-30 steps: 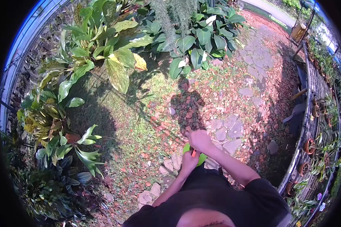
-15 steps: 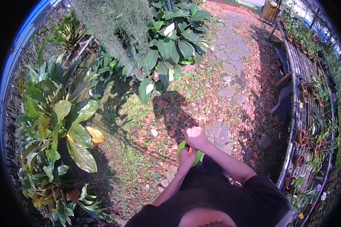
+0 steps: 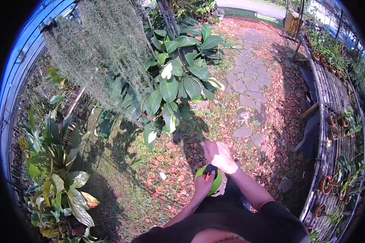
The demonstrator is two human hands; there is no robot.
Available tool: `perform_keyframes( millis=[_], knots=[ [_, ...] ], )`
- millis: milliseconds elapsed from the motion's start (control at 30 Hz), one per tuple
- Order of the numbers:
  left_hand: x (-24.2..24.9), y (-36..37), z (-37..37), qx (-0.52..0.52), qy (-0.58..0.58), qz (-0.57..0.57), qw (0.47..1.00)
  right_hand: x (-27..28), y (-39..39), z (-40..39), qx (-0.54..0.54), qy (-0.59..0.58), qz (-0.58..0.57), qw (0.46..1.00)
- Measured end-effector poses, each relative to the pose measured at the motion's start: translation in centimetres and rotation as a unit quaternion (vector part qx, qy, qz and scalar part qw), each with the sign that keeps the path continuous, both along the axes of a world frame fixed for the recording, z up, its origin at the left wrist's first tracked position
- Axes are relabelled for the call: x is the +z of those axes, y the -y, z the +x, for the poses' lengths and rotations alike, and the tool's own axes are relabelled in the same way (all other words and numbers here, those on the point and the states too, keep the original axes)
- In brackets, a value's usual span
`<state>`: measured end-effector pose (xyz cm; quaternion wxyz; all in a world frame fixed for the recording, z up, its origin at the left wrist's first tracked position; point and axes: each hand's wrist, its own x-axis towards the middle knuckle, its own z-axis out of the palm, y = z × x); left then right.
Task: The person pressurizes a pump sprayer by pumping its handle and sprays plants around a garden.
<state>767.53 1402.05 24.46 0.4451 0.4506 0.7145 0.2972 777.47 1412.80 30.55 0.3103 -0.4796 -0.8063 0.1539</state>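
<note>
A lime-green pump sprayer (image 3: 217, 183) with a black top (image 3: 210, 167) and an orange trigger part stands in front of my body. My left hand (image 3: 202, 187) is wrapped around its handle, with the thumb by the orange part. Just above and to the right of the black top is my right hand (image 3: 220, 157), apart from it, its back lit by the sun. The right hand's fingers look stretched out, though bright light washes out some detail. My forearms and dark shirt partly cover the lower side of the sprayer.
A broad-leaved plant (image 3: 170, 87) with white blooms grows ahead, beside hanging grey moss (image 3: 101, 52). Variegated plants (image 3: 65, 174) line the left. A slatted bench (image 3: 334, 97) with potted plants runs along the right. A stone path (image 3: 249, 77) leads away over reddish chips.
My right hand has risen off the sprayer's top and opened from a closed grip. The left hand stays on the handle. My view has tilted slightly upward.
</note>
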Motion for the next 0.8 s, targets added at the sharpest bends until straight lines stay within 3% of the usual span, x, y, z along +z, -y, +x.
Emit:
perform_keyframes(
  millis=[67, 100, 167, 200, 233, 300, 333, 433, 500, 633, 700, 767, 800],
  knots=[
    [-2.9, -2.8, 2.5, 0.003, 0.025, 0.026, 0.999, -4.6, -2.1, 2.1, -0.023, 0.034, 0.088, 0.995],
    [-3.7, -4.0, 3.8, 0.004, 0.037, 0.035, 0.999, -3.6, -3.8, 4.4, 0.01, 0.021, 0.041, 0.999],
    [-0.6, -6.4, 6.9, -0.011, -0.011, 0.04, 0.999, 1.5, -7.2, 9.1, 0.068, -0.012, -0.056, 0.996],
    [0.8, -8.0, 8.2, -0.016, -0.024, 0.053, 0.998, 6.8, -8.9, 10.7, 0.031, -0.012, -0.074, 0.997],
    [2.1, -9.2, 9.3, -0.017, -0.036, 0.063, 0.997, 12.3, -10.1, 12.0, -0.035, -0.08, -0.165, 0.982],
    [3.5, -12.5, 11.2, -0.013, -0.041, 0.03, 0.999, 5.2, -11.0, 11.6, -0.026, -0.024, -0.036, 0.999],
    [2.6, -13.4, 11.9, -0.017, -0.01, 0.065, 0.998, 2.3, -11.7, 11.6, -0.046, 0.014, -0.049, 0.998],
    [3.7, -16.8, 14.9, -0.025, -0.008, 0.107, 0.994, 6.3, -16.6, 16.0, -0.007, 0.009, -0.074, 0.997],
    [4.4, -19.6, 16.7, -0.041, -0.024, 0.1, 0.994, 13.1, -19.2, 19.1, -0.058, -0.017, -0.064, 0.996],
    [2.4, -24.6, 19.7, -0.057, -0.007, 0.085, 0.995, 1.3, -21.8, 20.5, -0.053, 0.024, 0.003, 0.998],
    [-0.7, -26.4, 20.9, -0.053, -0.005, 0.129, 0.99, 6.9, -25.1, 23.0, -0.041, 0.082, -0.069, 0.993],
    [-0.6, -29.3, 22.1, -0.051, 0.008, 0.095, 0.994, 12.2, -28.4, 24.8, -0.073, 0.087, -0.054, 0.992],
    [-0.7, -31.3, 22.8, -0.048, 0.014, 0.095, 0.994, 10.1, -29.8, 24.9, -0.078, 0.085, -0.029, 0.993]
  ],
)
